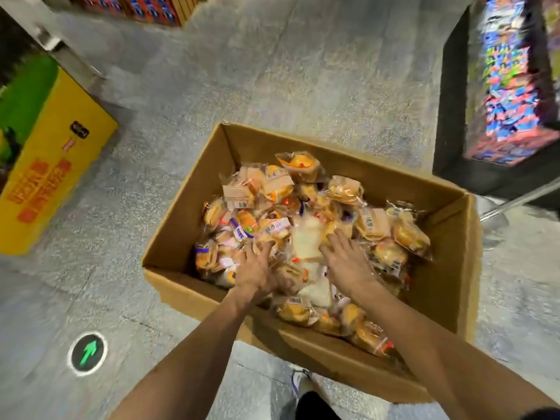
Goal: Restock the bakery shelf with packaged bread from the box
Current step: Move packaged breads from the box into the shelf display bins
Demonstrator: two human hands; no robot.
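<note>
Pick-up step, early by the look of it: cardboard box (194,295) on the floor, centre-near, open-topped, heaped w/ packaged bread (375,225) nearly to the rim; small buns and slices in clear wrappers w/ barcode labels; no bakery shelf identifiable in view, so I judge each load has to be carried off-frame.

Other containers: yellow display carton (57,165) at left, contents not visible; dark display stand (512,95) far right, stacked w/ colourful pkts, too blurred to name.

Both arms reach into the box from the near side; right hand (348,262) lies w/ fingers spread flat on the heap, pinching nothing; left hand (254,268) just left of it, fingers stretched forward but tips sunk among wrappers and blurred, so can't tell whether it has caught a pkt. Between them a pale white-bread pack (306,244), prob. the target.

Next move calls for closing both hands round a bundle w/o crushing soft loaves; slippery film, loose pile, so pkts may slide off.

Smallest: green arrow floor sticker (88,353), near left.
</note>
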